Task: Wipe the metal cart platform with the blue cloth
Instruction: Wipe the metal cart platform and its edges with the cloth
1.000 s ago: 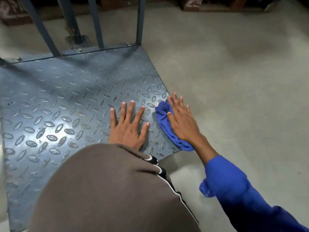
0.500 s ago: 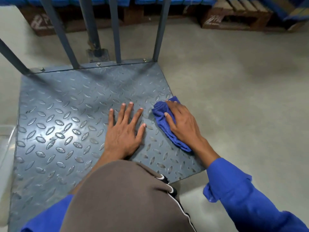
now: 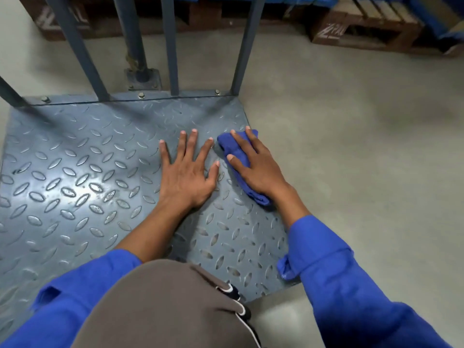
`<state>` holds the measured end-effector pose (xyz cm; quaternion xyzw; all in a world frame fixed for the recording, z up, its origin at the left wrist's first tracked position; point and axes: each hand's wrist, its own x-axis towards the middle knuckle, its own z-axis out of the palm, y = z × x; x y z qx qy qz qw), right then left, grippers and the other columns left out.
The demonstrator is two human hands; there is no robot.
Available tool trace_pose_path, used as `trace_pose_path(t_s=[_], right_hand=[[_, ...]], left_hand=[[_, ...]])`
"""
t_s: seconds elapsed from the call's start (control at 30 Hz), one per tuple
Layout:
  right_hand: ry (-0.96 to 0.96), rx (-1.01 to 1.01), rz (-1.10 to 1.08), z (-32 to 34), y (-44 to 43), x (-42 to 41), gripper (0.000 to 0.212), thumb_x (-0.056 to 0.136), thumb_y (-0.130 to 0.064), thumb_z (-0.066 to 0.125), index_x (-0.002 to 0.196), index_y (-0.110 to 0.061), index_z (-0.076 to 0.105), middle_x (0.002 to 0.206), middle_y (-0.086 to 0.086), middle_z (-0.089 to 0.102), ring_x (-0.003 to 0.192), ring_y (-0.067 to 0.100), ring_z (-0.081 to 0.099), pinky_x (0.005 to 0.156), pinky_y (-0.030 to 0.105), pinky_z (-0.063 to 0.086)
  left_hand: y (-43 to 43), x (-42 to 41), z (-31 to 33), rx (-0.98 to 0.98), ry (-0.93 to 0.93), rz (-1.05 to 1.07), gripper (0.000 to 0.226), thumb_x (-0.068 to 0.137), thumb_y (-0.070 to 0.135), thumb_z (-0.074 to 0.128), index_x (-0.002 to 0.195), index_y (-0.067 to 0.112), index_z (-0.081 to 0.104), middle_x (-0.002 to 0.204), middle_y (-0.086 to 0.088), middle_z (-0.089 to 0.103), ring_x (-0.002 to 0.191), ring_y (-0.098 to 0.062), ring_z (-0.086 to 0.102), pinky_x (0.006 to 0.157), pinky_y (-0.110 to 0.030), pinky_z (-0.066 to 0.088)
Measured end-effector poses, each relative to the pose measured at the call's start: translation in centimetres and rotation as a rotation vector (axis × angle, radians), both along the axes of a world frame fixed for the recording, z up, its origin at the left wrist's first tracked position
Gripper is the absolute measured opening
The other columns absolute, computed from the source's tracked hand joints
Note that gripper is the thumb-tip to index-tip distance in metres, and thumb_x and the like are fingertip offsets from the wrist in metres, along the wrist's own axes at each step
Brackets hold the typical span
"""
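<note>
Cloth (image 3: 226, 145) under right hand (image 3: 261, 172), seemingly at platform edge (image 3: 241, 106)

Most of the blue cloth (image 3: 226, 146) is buried under my right hand (image 3: 256, 169), only the ends poke out. My knee (image 3: 163, 310) covers the near edge of the platform (image 3: 75, 172), and the handle bars (image 3: 173, 46) get chopped off up top.

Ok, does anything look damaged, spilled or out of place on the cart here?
Nothing serious. The platform shows no spill or dent, only a small dark mark near its left edge. The pole behind it has worn, rusty-looking paint low down. The cloth lies bunched under the right hand.
</note>
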<state>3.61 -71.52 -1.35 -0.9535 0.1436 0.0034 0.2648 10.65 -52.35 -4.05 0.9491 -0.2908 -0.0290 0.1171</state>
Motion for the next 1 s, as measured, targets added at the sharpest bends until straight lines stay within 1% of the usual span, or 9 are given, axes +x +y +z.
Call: trace_pose_path(t_s=[0.17,0.3,0.43,0.5,0.63,0.77,0.83,0.9,1.0], right_hand=[[-0.029,-0.122,-0.036,-1.0,1.0,-3.7,0.065,0.108,-0.063,0.041,0.166,-0.051,0.015,0.179,-0.015,0.000,0.164,0.016,0.017,0.123,0.038,0.035],[-0.041,-0.071,-0.044,-1.1,-0.8,2.4,0.064,0.108,-0.060,0.044,0.166,-0.048,0.021,0.180,-0.009,0.001,0.163,0.021,0.021,0.122,0.042,0.037],[-0.064,-0.037,-0.095,-0.9,-2.4,10.5,0.062,0.107,-0.054,0.052,0.165,-0.040,0.033,0.180,0.001,0.010,0.154,0.033,0.040,0.120,0.045,0.041],[-0.060,-0.050,-0.102,-0.7,-2.3,11.7,0.061,0.107,-0.052,0.052,0.164,-0.037,0.036,0.179,0.005,0.012,0.153,0.035,0.042,0.119,0.043,0.040],[-0.001,-0.111,-0.082,-0.7,-0.8,8.7,0.065,0.109,-0.056,0.043,0.168,-0.040,0.023,0.180,0.003,0.010,0.164,0.034,0.016,0.131,0.050,0.023],[0.078,-0.220,-0.035,-0.3,3.5,5.1,0.065,0.110,-0.058,0.035,0.169,-0.045,0.012,0.180,-0.002,0.003,0.167,0.028,-0.006,0.134,0.053,0.001],[0.081,-0.224,0.007,-0.4,6.6,4.6,0.064,0.111,-0.057,0.033,0.169,-0.044,0.009,0.180,-0.003,0.000,0.166,0.025,-0.010,0.134,0.053,-0.005],[0.086,-0.229,0.017,-0.6,9.6,5.6,0.066,0.111,-0.059,0.028,0.170,-0.042,0.006,0.180,-0.002,-0.005,0.166,0.024,-0.015,0.133,0.053,-0.007],[0.095,-0.196,-0.019,-0.5,14.9,7.5,0.069,0.110,-0.061,0.026,0.171,-0.039,0.003,0.180,0.001,-0.008,0.165,0.026,-0.019,0.133,0.053,-0.011]], left_hand=[[-0.8,0.5,0.0,-0.007,-0.015,0.025,0.072,0.108,0.063,0.010,0.174,0.035,0.010,0.183,-0.001,-0.002,0.169,-0.024,-0.010,0.130,-0.068,-0.010],[-1.8,1.3,0.2,-0.009,-0.009,0.046,0.071,0.109,0.062,0.010,0.174,0.035,0.007,0.183,-0.002,-0.006,0.169,-0.026,-0.013,0.130,-0.070,-0.010],[-2.3,2.1,0.3,0.005,-0.011,0.057,0.068,0.110,0.060,0.011,0.173,0.035,0.009,0.183,-0.003,-0.004,0.169,-0.026,-0.011,0.130,-0.069,-0.011],[-2.1,2.0,0.4,0.000,-0.005,0.053,0.067,0.111,0.059,0.012,0.173,0.035,0.011,0.183,-0.002,-0.002,0.169,-0.025,-0.010,0.131,-0.067,-0.012],[-1.2,1.4,0.6,-0.046,0.000,0.069,0.066,0.112,0.055,0.016,0.174,0.030,0.017,0.183,-0.002,0.005,0.170,-0.025,-0.005,0.134,-0.059,-0.008],[0.6,0.5,1.1,-0.104,0.015,0.106,0.064,0.113,0.048,0.023,0.171,0.022,0.027,0.182,-0.004,0.015,0.169,-0.027,0.005,0.136,-0.055,-0.002],[2.0,0.2,1.7,-0.153,0.041,0.126,0.065,0.111,0.042,0.018,0.168,0.015,0.035,0.180,-0.007,0.023,0.168,-0.030,0.011,0.136,-0.052,0.002],[3.8,0.2,2.3,-0.323,0.102,0.181,0.069,0.107,0.039,0.017,0.160,0.007,0.047,0.174,-0.013,0.037,0.164,-0.033,0.025,0.134,-0.047,0.011],[8.3,2.0,2.3,-0.524,0.173,0.284,0.064,0.104,0.039,0.030,0.141,0.004,0.069,0.157,-0.018,0.057,0.150,-0.039,0.045,0.126,-0.045,0.028]])
